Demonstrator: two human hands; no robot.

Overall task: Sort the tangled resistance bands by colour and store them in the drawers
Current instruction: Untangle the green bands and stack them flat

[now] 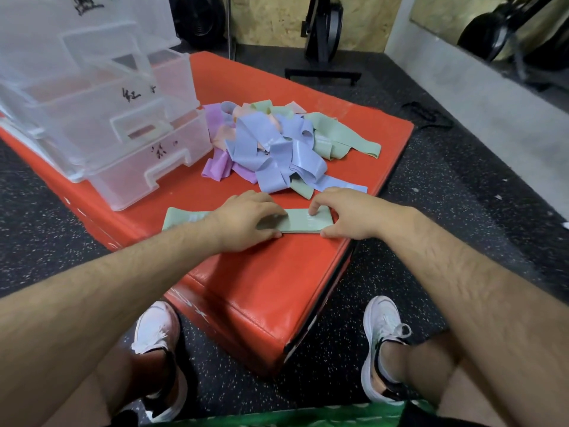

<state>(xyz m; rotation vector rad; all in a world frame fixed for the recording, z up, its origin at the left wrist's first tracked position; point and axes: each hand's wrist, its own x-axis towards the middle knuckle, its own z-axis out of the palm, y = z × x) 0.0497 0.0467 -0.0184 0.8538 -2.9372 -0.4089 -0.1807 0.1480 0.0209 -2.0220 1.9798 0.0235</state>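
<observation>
Pressing down on a green band (303, 221), both hands lay flat on the near part of the red padded box (261, 288). The left hand (246, 221) covered the middle of the band, its fingers spread low and flat on the fabric, thumb at the band's near edge. The right hand (345, 215) sat at the band's right end, fingers curled down onto the top surface, thumb tucked against the near corner. Neither hand gripped; they pinned the band to the pad. The band's left end (178, 217) stuck out past the left wrist, lying flat.

Just beyond the hands sat the tangled pile of bands (277, 146): lavender-blue strips on top and in front, purple ones on the left side, peach pieces buried in the middle, green ones trailing off to the right. One blue strip's end reached nearly to the right hand's knuckles. The pile lay between the hands and the far edge of the box.

To the left of the pile stood a clear plastic drawer unit (101, 118), its drawers pulled out in steps, each marked with handwritten black characters. The lowest drawer (144, 171) looked empty as far as could be told through the cloudy plastic; its front corner stood near the flattened band's left end.

White trainers (160, 331) rested on speckled black floor either side of the box's near corner. Black exercise equipment (323, 35) stood behind.
</observation>
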